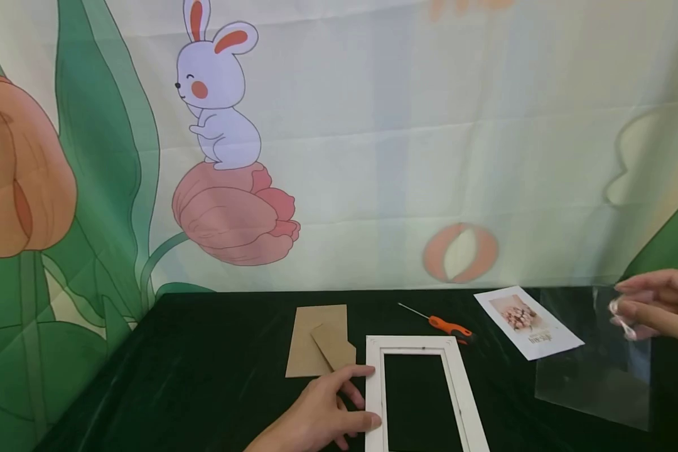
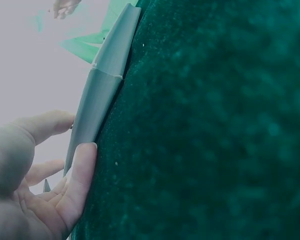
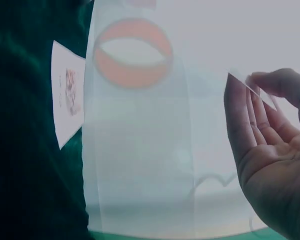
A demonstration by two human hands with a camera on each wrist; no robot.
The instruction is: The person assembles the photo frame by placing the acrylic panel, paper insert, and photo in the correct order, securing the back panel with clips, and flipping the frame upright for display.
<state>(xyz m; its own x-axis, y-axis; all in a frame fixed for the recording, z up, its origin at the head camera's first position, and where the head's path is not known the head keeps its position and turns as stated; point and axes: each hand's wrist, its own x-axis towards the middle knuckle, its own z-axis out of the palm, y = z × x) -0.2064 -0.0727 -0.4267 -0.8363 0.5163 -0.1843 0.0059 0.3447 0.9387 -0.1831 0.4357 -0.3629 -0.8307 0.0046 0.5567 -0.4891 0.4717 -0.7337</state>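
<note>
In the head view a white rectangular picture frame [image 1: 375, 395] sits at the near middle of the dark cloth. My left hand [image 1: 328, 405] grips its left side, thumb and forefinger at the edge; the left wrist view shows the hand [image 2: 50, 170] at the frame's side [image 2: 105, 80]. At the far right, my right hand [image 1: 658, 307] pinches glinting clear plastic film [image 1: 621, 317] between thumb and fingers. A larger clear sheet [image 1: 599, 389] shows below that hand; I cannot tell whether both are one piece. The right wrist view shows the film's straight edge [image 3: 262, 96] by the thumb.
A white card with a flower picture [image 1: 537, 329] lies left of the right hand. An orange-handled screwdriver [image 1: 449, 328] lies behind the frame. A brown backing board [image 1: 316, 339] with a flap is left of it. A printed curtain [image 1: 344, 157] hangs behind the table.
</note>
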